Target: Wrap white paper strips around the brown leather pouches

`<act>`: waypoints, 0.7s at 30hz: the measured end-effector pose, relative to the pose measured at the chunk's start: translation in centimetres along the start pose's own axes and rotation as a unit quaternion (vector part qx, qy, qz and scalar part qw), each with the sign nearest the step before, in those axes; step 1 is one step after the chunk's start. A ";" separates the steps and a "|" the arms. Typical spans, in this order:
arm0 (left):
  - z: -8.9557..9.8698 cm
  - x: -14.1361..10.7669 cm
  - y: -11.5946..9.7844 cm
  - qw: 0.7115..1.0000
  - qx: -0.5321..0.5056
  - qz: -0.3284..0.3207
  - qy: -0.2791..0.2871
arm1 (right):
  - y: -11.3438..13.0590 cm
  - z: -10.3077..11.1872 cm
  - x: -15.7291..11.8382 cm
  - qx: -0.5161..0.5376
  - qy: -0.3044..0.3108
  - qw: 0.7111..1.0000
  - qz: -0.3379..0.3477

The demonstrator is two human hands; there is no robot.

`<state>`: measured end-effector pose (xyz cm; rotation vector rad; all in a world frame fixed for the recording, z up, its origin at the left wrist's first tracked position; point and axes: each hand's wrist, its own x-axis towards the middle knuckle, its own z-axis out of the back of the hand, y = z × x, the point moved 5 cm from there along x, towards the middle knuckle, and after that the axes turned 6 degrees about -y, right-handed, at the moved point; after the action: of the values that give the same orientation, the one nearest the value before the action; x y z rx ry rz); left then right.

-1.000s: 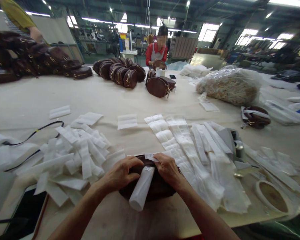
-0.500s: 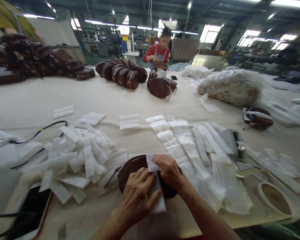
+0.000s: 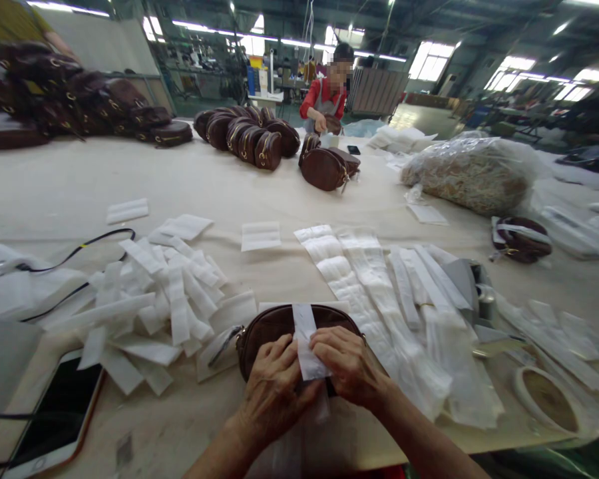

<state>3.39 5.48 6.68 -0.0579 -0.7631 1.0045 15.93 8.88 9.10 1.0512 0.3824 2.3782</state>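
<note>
In the head view, a dark brown handbag (image 3: 267, 327) lies in front of me at the table's near side. A white wrapping strip (image 3: 305, 342) runs down over its middle. My left hand (image 3: 275, 382) is closed against the bag's left front, fingertips at the strip's edge and thumb along its lower part. My right hand (image 3: 348, 367) is closed, its fingers pinching the strip's right edge near the loose lower end. The bag's lower front is hidden behind both hands.
Loose white strips (image 3: 177, 299) are heaped left; longer padded strips (image 3: 349, 279) lie right. A phone (image 3: 54, 412) rests near left, a tape roll (image 3: 549, 399) near right. Brown bags (image 3: 254, 143) stand farther back, near a person in red (image 3: 312, 100). A wrapped bag (image 3: 522, 239) sits right.
My right hand has moved down and slightly right from the bag's top, and the strip now lies down over the bag's front. My left hand stays at the bag's left side.
</note>
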 end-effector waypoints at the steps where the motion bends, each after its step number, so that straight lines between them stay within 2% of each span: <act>1: 0.0 -0.1 0.1 1.000 0.003 -0.004 -0.004 | 0.3 0.0 -0.3 -0.003 -0.004 1.000 -0.002; 8: -0.3 -0.8 0.8 0.999 0.012 -0.014 -0.030 | 1.6 -0.3 -1.5 -0.007 -0.034 0.999 -0.013; 14: 0.2 -0.5 1.1 0.998 0.019 0.035 -0.054 | 1.9 -0.2 -1.6 -0.005 -0.031 1.000 -0.005; 21: 0.4 -0.3 0.7 0.998 0.017 -0.040 -0.035 | 2.2 -0.5 -1.7 -0.011 -0.019 1.000 0.001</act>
<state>2.57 5.52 6.51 0.0372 -0.8060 0.9478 15.79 6.10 8.66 1.0851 0.3417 2.3565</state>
